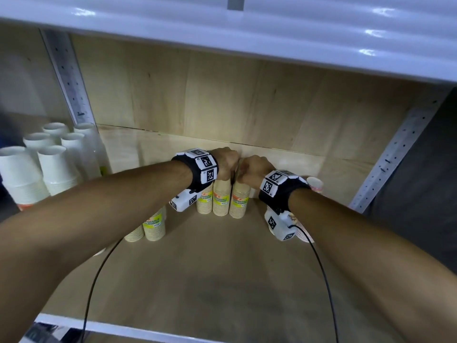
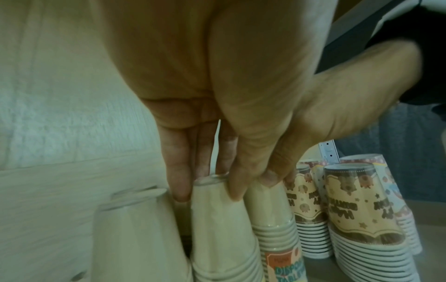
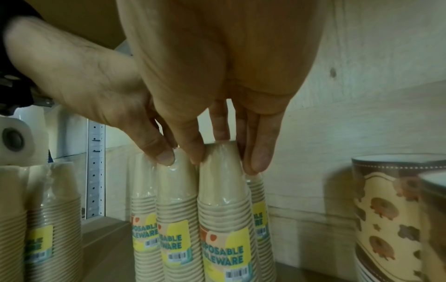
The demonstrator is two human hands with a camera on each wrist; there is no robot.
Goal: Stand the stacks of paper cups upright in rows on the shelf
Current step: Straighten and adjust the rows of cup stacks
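Several wrapped stacks of beige paper cups with yellow labels stand rim-down in a row mid-shelf. My left hand [image 1: 226, 167] [image 2: 207, 190] pinches the top of the middle stack [image 1: 220, 201] [image 2: 222, 219], thumb in front and fingers behind. Right beside it, my right hand [image 1: 252, 170] [image 3: 224, 152] pinches the top of the neighbouring stack [image 1: 239, 203] [image 3: 224, 209] the same way. The two hands touch each other. A third stack [image 1: 204, 201] stands to the left of these, partly hidden by my left wrist. Two more beige stacks [image 1: 154, 226] stand nearer the front left.
Patterned cup stacks [image 1: 315, 184] [image 2: 357, 206] [image 3: 386, 209] stand to the right of the beige row. White cup stacks [image 1: 52, 164] fill the bay beyond the left upright [image 1: 69, 78]. The upper shelf [image 1: 247, 28] hangs close overhead. The front of the shelf board [image 1: 222, 280] is bare.
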